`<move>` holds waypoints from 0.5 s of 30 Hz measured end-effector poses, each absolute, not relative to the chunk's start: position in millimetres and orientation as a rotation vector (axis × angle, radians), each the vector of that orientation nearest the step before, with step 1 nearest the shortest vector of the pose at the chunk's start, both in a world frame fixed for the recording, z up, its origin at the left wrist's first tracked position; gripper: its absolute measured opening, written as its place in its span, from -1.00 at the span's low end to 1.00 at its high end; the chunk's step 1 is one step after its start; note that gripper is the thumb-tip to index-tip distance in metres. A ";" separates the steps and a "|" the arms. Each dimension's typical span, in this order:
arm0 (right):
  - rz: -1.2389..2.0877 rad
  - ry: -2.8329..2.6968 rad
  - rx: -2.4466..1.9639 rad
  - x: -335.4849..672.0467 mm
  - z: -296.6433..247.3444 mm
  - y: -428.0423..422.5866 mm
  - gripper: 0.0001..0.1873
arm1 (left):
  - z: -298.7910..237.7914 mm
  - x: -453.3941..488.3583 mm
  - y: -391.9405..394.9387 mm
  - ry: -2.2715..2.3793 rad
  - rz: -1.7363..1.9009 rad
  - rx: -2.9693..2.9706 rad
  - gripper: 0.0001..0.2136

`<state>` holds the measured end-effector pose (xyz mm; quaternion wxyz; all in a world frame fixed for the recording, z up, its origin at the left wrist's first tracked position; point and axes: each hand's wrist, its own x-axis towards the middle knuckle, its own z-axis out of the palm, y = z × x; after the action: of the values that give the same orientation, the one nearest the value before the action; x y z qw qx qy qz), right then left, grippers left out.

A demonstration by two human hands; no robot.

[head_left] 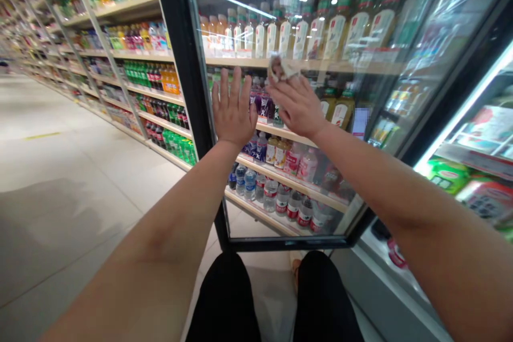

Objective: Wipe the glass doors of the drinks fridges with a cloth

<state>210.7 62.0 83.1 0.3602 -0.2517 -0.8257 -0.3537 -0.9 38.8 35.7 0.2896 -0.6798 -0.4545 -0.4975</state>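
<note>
Shiny glass door (356, 160); left hand (233, 112) flat on it, fingers spread wide; right hand (298, 107) presses a soft crumpled cloth (280, 68) against it; round bottles (280, 197) behind.

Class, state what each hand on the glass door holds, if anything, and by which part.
The right hand pinches a crumpled whitish cloth by its lower end, against the glass door. The left hand holds nothing, palm spread flat.

legs: plain matte black fabric trousers (224, 299), 2 legs seen | L hand (232, 112): bare | R hand (298, 107): bare | forearms above trousers: bare to pic edge
</note>
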 end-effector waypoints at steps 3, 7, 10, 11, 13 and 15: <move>-0.892 -1.832 -0.712 218.4 125.1 73.9 -0.38 | 35.8 -0.6 37.6 -1.226 -1.283 -1.777 -0.40; -0.885 -1.615 -0.717 218.4 147.4 83.4 -0.40 | 36.7 -0.1 37.2 -1.235 -1.273 -1.771 -0.39; -0.946 -1.939 -0.662 215.4 128.4 77.6 -0.41 | 37.5 0.4 37.0 -1.283 -1.237 -1.774 -0.39; -0.943 -2.042 -0.632 216.8 123.6 77.2 -0.41 | 37.6 0.5 36.9 -1.293 -1.235 -1.775 -0.40; -0.911 -2.096 -0.591 224.9 123.3 81.3 -0.39 | 37.6 0.4 36.7 -1.290 -1.250 -1.780 -0.41; -0.884 -1.939 -0.601 237.9 131.9 89.5 -0.36 | 37.3 0.0 36.4 -1.268 -1.282 -1.788 -0.41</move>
<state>237.9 89.5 131.9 0.4475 -0.2427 -0.7832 -0.3569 0.0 36.4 37.3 0.2967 -0.6725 -0.4768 -0.4820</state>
